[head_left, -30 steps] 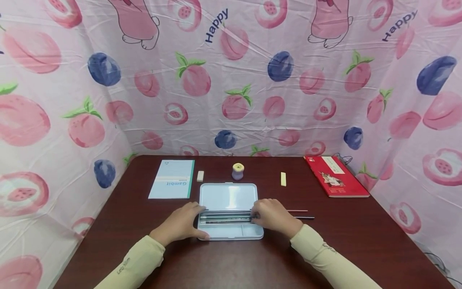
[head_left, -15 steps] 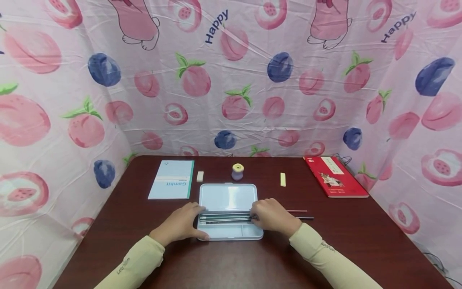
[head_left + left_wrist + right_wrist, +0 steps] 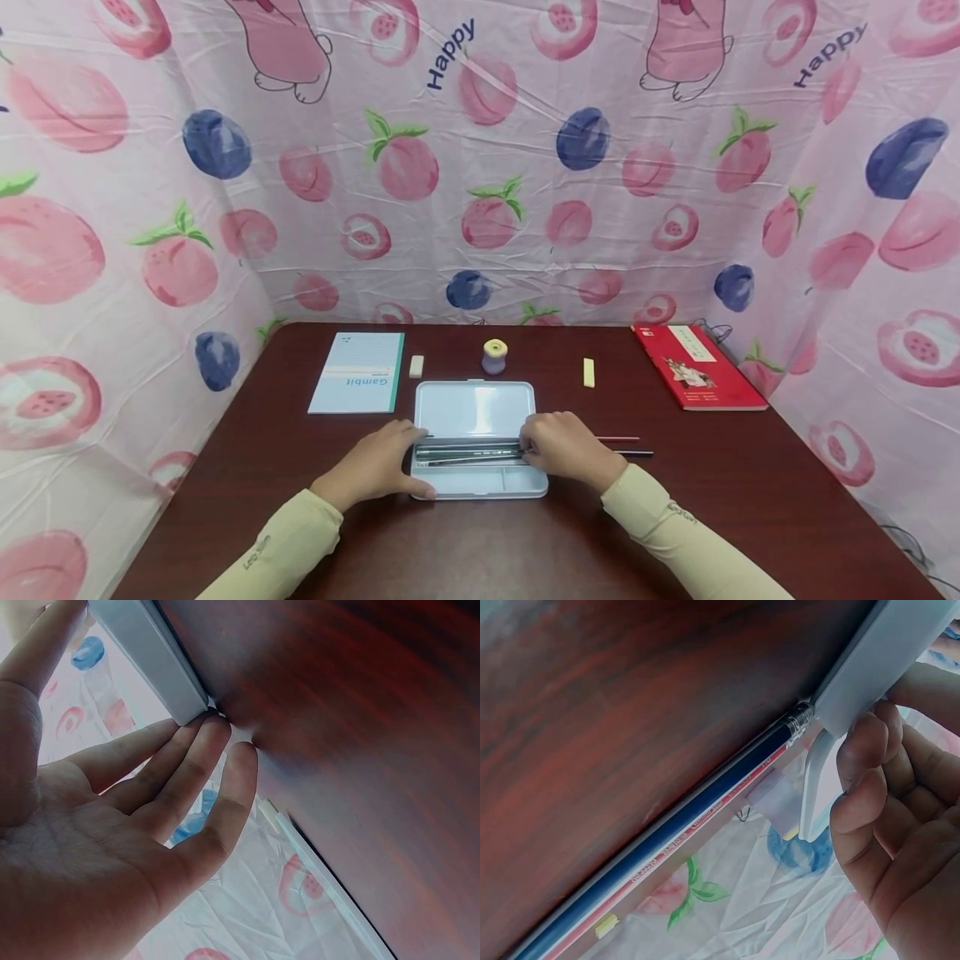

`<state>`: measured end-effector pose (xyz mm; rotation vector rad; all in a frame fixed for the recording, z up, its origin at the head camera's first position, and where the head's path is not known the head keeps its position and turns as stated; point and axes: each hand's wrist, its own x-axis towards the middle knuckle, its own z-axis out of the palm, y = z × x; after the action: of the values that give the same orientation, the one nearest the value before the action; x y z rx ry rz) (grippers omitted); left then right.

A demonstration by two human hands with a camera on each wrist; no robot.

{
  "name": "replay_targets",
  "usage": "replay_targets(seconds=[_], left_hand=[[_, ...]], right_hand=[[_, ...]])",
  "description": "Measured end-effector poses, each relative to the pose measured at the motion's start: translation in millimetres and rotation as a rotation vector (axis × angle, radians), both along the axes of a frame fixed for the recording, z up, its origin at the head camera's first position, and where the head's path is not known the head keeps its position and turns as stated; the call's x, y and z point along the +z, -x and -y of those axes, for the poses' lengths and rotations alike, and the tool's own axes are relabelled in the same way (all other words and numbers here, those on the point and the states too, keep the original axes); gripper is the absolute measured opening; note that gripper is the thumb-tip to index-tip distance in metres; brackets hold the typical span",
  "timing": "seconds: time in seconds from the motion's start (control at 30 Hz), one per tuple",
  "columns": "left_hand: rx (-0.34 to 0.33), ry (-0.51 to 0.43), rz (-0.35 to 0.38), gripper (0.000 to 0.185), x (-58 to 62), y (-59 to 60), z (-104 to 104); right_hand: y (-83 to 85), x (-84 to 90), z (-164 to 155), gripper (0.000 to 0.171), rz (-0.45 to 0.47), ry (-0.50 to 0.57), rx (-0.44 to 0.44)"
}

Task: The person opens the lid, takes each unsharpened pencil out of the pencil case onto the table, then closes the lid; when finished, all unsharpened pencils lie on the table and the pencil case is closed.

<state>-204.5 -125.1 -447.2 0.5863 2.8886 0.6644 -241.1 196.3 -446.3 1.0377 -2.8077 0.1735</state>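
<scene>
From the head camera, the left hand (image 3: 382, 461) is lying flat with its fingers nearly straight, pressing against the left end of the open pencil case (image 3: 478, 440), its thumb running along the case's near left corner. The right hand (image 3: 562, 446) is sitting at the case's right end with its fingers curled down over the ends of the pencils in the case (image 3: 468, 452); whether it is pinching them or only pressing on them cannot be told from here. Both forearms, in pale yellow sleeves, are coming in from the near edge of the table (image 3: 750, 500) and angling toward each other. Just beyond the right hand, two more pencils (image 3: 626, 446) are lying on the wood, one red and one dark.

From the left wrist camera, the left hand (image 3: 135, 825) is showing its palm, fingers extended and close together, their tips touching the pale corner of the pencil case (image 3: 154, 664).

From the right wrist camera, the right hand (image 3: 889, 825) is bending its fingers round the edge of the pencil case (image 3: 889, 656), fingertips resting against it. Beside those fingers, the two pencils (image 3: 682, 825) are lying side by side on the table, their ends just next to the case.
</scene>
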Motion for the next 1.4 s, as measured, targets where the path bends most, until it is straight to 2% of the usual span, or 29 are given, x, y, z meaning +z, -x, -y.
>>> replay_targets(seconds=[0.2,0.5,0.8,1.4], left_hand=[[-0.004,0.0,-0.006,0.097,0.3,0.2,-1],[-0.006,-0.004,-0.004,0.097,-1.2,-0.1,-2],[-0.015,0.004,-0.014,0.099,-1.6,0.5,-1],[-0.009,0.008,-0.013,0.099,-2.1,0.2,-1]], right_hand=[[-2.4,0.3,-2,0.014,0.006,0.007,-0.019],[-8.2,1.2,-7,0.011,-0.044,0.012,0.011],[-13.0,2.1,-13,0.015,-0.046,0.02,-0.04],[-20.4,2.4,-54,0.017,-0.069,0.073,-0.111]])
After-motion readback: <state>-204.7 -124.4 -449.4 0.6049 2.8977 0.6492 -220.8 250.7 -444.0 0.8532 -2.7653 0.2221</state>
